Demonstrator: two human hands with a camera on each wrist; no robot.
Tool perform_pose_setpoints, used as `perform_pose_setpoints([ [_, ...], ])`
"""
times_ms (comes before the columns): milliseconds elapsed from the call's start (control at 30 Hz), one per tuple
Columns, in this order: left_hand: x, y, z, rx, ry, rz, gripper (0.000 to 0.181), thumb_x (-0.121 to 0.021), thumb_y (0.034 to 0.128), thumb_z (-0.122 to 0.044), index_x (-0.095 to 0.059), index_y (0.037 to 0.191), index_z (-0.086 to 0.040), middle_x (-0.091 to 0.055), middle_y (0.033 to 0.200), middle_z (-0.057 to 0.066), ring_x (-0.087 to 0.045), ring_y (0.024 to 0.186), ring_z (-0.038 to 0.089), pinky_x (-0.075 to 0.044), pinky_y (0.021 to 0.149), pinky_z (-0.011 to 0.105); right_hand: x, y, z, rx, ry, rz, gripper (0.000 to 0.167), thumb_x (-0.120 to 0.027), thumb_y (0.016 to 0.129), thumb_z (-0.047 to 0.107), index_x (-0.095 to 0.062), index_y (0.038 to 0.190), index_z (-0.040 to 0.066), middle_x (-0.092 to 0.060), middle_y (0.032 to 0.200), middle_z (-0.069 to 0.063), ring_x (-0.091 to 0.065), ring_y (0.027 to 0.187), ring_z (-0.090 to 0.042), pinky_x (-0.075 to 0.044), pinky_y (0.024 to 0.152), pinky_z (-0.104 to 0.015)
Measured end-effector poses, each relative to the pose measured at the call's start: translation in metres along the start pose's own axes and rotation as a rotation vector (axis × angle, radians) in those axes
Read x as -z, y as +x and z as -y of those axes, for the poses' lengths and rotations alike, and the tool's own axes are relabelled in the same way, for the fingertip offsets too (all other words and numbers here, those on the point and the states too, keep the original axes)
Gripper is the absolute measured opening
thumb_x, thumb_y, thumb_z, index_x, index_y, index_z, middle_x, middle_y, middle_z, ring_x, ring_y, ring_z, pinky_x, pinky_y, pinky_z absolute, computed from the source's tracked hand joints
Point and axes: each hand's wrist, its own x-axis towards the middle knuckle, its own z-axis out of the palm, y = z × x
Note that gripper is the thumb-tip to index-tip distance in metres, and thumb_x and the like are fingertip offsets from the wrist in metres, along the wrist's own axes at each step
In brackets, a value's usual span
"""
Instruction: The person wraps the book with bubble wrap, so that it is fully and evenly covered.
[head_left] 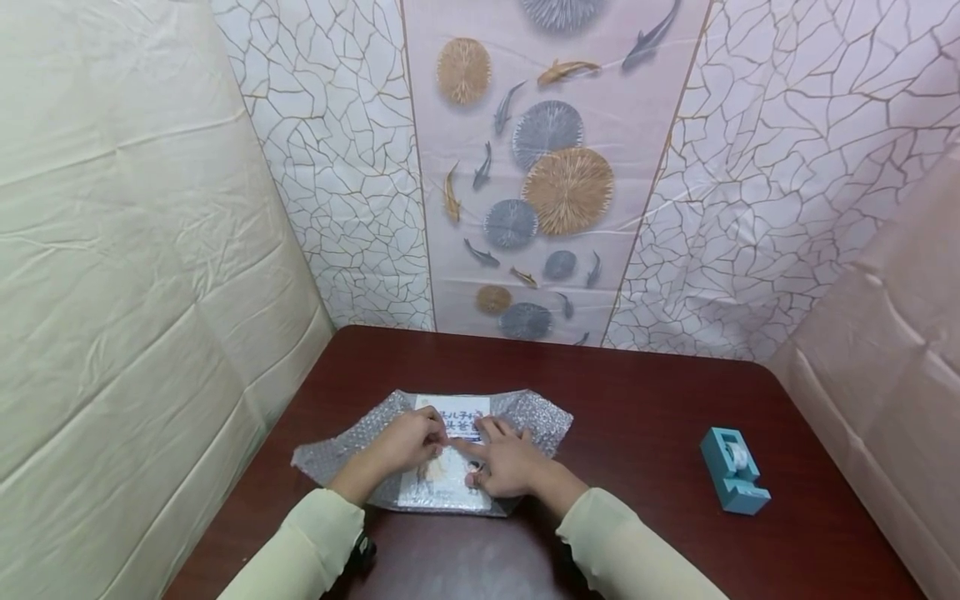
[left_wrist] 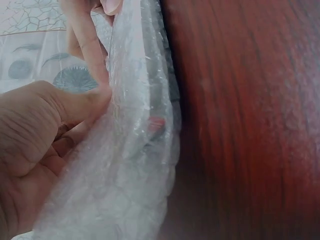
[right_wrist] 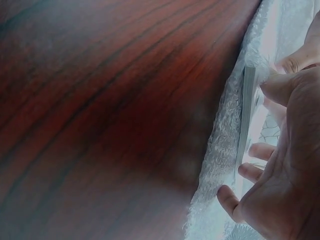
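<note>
Silvery, at lower centre: pinched bubble wrap (head_left: 536,414) around a book (head_left: 450,493) with left fingers (head_left: 431,423), splayed right fingers (head_left: 471,450) across; likely needed snug, even tension.

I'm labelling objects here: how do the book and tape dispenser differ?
The book is flat and mostly white; the tape dispenser is blocky and blue-green. The book lies in bubble wrap; the tape dispenser stands unwrapped, off to the right. Both are on the dark red table.

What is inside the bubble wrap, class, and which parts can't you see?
A white-covered book. The left hand and right hand hide parts of its cover; its underside is out of sight.
</note>
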Motion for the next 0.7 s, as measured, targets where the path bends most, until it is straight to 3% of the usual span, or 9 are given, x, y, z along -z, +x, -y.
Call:
perform_pose_setpoints([
  [133, -0.0024, 0.0005, 0.0009, -0.009, -0.007, -0.03, 0.015, -0.081, 0.0906, 0.004, -0.083, 0.091, -0.01, -0.075, 0.105, 0.005, -0.075, 0.094, 0.024, -0.064, 0.085, 0.039, 0.0001, -0.0005, 0.0003, 0.001, -0.002, 0.001, 0.064, -0.053, 0.11, 0.062, -0.035, 0.171, 0.051, -0.03, 0.182, -0.016, -0.029, 0.167, -0.045, -0.034, 0.117, -0.087],
  [367, -0.004, 0.0012, 0.0012, 0.007, -0.047, -0.04, 0.016, -0.081, 0.0903, 0.006, -0.082, 0.09, -0.01, -0.076, 0.103, 0.005, -0.075, 0.093, 0.023, -0.063, 0.082, 0.035, -0.0015, 0.0001, -0.0019, 0.002, 0.0, 0.0, 0.064, -0.052, 0.11, 0.062, -0.034, 0.171, 0.052, -0.03, 0.181, -0.015, -0.03, 0.166, -0.046, -0.035, 0.116, -0.087],
  [500, -0.0035, 0.0009, 0.0002, -0.012, -0.012, -0.036, 0.014, -0.081, 0.0916, 0.004, -0.082, 0.091, -0.01, -0.076, 0.105, 0.006, -0.075, 0.093, 0.024, -0.064, 0.083, 0.036, -0.0019, 0.0005, -0.0025, -0.001, 0.006, 0.001, 0.064, -0.051, 0.11, 0.061, -0.034, 0.171, 0.052, -0.03, 0.181, -0.015, -0.03, 0.166, -0.046, -0.035, 0.116, -0.087],
  [700, -0.0016, -0.0013, 0.0008, -0.034, 0.052, 0.018, 0.01, -0.081, 0.0939, -0.003, -0.083, 0.099, -0.012, -0.077, 0.113, 0.007, -0.073, 0.101, 0.027, -0.062, 0.095, 0.047, 0.0003, -0.0003, -0.0008, 0.001, 0.025, 0.009, 0.063, -0.053, 0.111, 0.057, -0.035, 0.171, 0.051, -0.029, 0.182, -0.014, -0.028, 0.166, -0.047, -0.034, 0.117, -0.087],
])
